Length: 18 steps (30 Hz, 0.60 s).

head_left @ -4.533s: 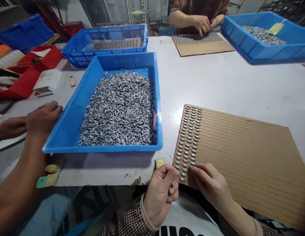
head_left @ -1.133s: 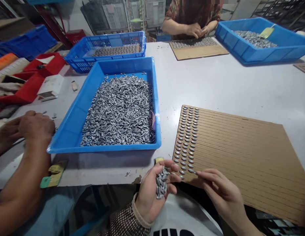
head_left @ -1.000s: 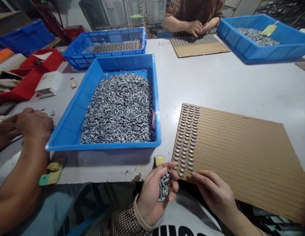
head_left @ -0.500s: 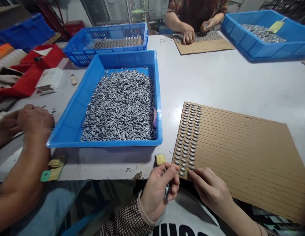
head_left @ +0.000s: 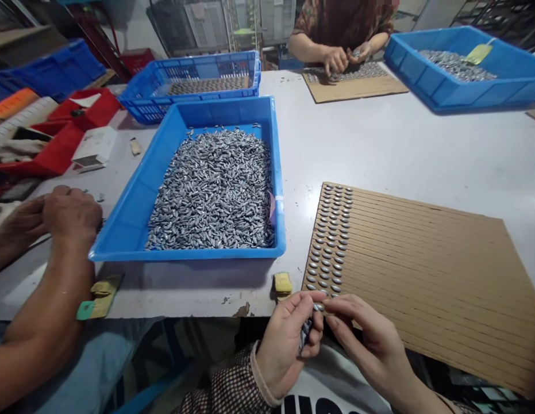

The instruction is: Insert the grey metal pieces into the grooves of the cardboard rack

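The metal pieces [head_left: 304, 338] sat cupped in your left hand [head_left: 287, 339], at 6 o'clock off the counter [head_left: 400, 144] edge. Half a second before, your right hand [head_left: 366, 339] touched the slotted cardboard [head_left: 422, 259]; now it had drawn back, fingertips pinched on one piece at your left thumb, fingers curled.

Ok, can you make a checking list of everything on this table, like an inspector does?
Surface: white table, chipped at the near edge.
Job's things: blue tray of silver pieces; slotted cardboard sheet, left columns filled.
Clutter: red boxes, white box, tape scraps.
Grips: left hand cups silver pieces; right hand pinches one piece at the left fingertips.
Cables: nothing seen.
Surroundings: two other people's hands at work; more blue trays.
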Each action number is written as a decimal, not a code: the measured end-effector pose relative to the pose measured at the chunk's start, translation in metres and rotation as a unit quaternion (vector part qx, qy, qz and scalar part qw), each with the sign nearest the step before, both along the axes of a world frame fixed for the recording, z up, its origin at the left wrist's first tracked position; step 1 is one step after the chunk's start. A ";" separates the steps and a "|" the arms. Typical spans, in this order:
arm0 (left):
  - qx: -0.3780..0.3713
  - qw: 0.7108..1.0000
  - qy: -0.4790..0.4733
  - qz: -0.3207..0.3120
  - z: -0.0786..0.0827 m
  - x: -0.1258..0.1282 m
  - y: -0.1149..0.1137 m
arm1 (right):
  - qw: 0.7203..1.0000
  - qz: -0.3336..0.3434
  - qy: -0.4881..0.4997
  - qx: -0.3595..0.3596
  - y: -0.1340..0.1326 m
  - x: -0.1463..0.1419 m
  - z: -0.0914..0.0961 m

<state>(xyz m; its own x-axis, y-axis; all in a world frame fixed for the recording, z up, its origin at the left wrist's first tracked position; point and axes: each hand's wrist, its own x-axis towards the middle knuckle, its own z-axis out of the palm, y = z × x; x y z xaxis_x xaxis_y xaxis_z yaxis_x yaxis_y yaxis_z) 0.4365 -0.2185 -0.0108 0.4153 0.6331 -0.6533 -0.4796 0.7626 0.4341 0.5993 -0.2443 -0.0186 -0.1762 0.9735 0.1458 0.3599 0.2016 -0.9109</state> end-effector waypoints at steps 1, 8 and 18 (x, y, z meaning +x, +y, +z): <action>0.002 1.000 0.005 0.001 0.000 0.000 0.000 | 1.000 -0.001 0.006 -0.004 0.001 -0.003 0.001; 0.048 0.996 0.067 -0.030 -0.001 0.002 -0.004 | 0.994 0.024 0.005 -0.111 0.010 -0.005 0.010; 0.045 0.996 0.063 -0.054 -0.001 0.005 -0.001 | 0.999 -0.016 0.030 -0.011 0.007 0.000 0.009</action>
<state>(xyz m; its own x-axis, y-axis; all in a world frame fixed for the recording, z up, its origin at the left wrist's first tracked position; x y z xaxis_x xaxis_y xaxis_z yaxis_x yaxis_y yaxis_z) 0.4411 -0.2198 -0.0120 0.4034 0.6475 -0.6465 -0.3342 0.7620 0.5546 0.5998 -0.2369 -0.0094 -0.1367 0.9816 0.1333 0.3095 0.1702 -0.9355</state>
